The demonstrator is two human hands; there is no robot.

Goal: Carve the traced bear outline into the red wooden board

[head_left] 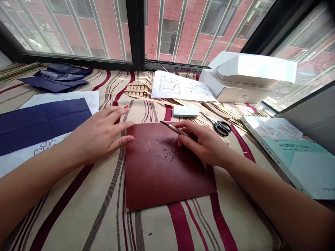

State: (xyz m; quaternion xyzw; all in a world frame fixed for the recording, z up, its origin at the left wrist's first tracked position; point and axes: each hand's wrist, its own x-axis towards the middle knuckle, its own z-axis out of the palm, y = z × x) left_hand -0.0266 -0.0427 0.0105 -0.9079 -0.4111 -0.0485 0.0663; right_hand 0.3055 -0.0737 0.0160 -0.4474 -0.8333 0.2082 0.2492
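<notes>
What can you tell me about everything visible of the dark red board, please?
The dark red board is a thin, roughly square sheet with a smooth, slightly glossy face; its material is unclear. It lies flat on the striped cloth. Thin dark lines form a rabbit-like drawing near its middle. The right hand, holding a pen-like tool, covers its upper right; the left hand's fingertips overlap its left edge, contact unclear.

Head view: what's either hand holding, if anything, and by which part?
The right hand holds a pen-like tool by its shaft, between thumb and fingers, dark end free. The left hand, fingers spread, holds nothing visible.
</notes>
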